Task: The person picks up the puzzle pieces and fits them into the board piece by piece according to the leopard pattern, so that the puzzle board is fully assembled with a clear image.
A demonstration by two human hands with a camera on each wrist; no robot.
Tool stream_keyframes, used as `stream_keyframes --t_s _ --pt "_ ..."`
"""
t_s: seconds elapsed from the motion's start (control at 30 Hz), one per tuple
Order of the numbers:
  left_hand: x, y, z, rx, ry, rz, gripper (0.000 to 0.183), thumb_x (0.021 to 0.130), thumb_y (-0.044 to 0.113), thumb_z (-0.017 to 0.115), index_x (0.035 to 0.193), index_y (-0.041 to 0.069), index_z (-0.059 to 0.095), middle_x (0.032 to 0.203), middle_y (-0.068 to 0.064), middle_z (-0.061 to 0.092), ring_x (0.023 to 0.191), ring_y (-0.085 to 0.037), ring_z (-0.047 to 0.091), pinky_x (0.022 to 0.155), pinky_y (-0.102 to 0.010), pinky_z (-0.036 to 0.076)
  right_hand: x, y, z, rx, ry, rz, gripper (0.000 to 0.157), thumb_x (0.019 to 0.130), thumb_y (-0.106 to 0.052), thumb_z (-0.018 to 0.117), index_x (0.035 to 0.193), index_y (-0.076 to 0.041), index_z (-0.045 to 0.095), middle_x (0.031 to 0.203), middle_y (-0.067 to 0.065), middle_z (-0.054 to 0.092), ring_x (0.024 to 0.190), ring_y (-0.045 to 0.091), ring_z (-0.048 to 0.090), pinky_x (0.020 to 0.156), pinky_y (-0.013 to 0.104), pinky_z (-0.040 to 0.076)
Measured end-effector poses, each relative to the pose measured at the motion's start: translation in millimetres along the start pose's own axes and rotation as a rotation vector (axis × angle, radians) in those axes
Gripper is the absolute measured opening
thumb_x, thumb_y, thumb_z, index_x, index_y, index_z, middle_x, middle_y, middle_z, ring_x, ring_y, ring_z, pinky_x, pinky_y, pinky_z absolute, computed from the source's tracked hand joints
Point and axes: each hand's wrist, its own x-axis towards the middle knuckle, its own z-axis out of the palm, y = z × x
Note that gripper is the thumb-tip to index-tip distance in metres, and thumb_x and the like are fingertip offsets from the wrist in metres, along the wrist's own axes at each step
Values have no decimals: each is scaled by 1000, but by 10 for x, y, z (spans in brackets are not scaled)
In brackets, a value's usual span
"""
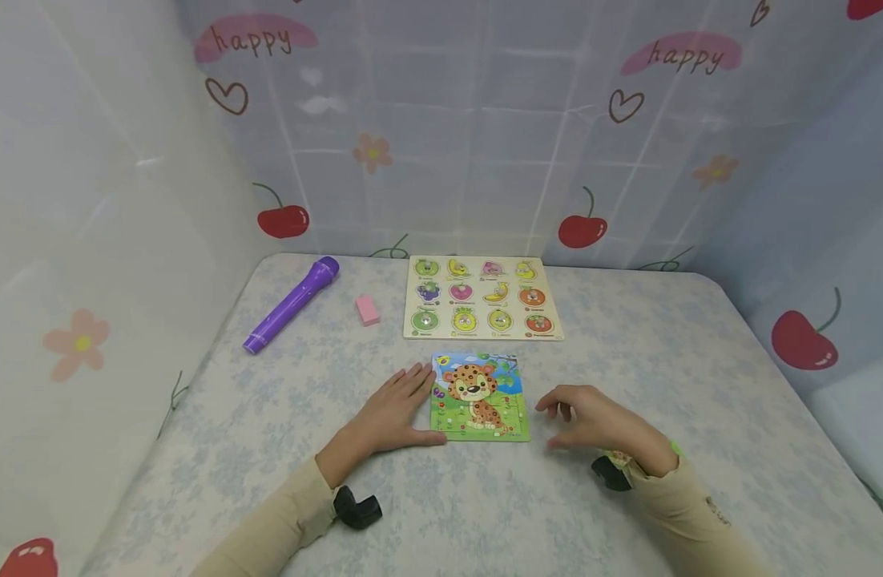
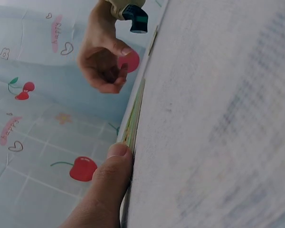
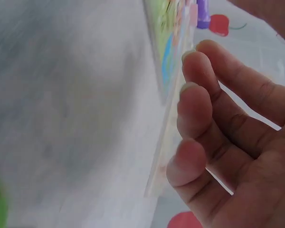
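A square leopard-cub picture puzzle (image 1: 477, 401) lies flat on the table between both hands. My left hand (image 1: 394, 413) rests at its left side with fingers extended; the thumb touches its lower left corner. In the left wrist view that thumb (image 2: 111, 175) is against the edge of the thin puzzle board (image 2: 135, 114). Just right of the puzzle, my right hand (image 1: 593, 417) hovers over the table with loosely bent fingers. Nothing is between the fingers (image 3: 194, 109) in the right wrist view. Under the right wrist shows a small colourful flat thing (image 1: 618, 457), mostly hidden.
Behind the puzzle lies a cream fruit peg board (image 1: 482, 332). A pink block (image 1: 367, 310) and a purple toy microphone (image 1: 290, 308) are at the back left. Printed curtains (image 1: 441, 120) enclose the patterned table (image 1: 449, 513) at the back and sides.
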Motion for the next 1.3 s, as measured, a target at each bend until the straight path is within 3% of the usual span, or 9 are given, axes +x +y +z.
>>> stream_keyframes --t_s 0.13,0.67,0.93,1.3 --pt "1 1 -4 -1 -1 -1 110 80 82 46 157 9 16 165 -6 14 153 -22 13 125 -40 15 -150 125 -38 7 -4 55 44 70 -27 87 108 -13 69 93 -4 62 80 10 50 64 21 44" --pt "-6 -5 10 -9 3 15 111 80 84 43 157 9 17 165 -7 14 153 -23 13 125 -42 16 -688 493 -214 -13 -15 121 53 70 -37 86 111 -8 67 92 -4 63 74 4 49 60 22 43" --pt "1 -18 17 1 -14 -2 112 79 86 42 157 10 14 165 -5 11 153 -21 11 125 -40 14 -797 584 -195 7 -43 294 55 66 -33 89 110 -8 67 88 -3 61 73 6 48 59 23 43" --pt "-4 -1 -4 -21 -16 -10 110 80 83 46 157 10 15 165 -5 12 153 -21 10 125 -40 13 -826 611 -161 27 -27 344 49 67 -28 89 105 -8 66 85 -1 60 71 6 48 58 24 43"
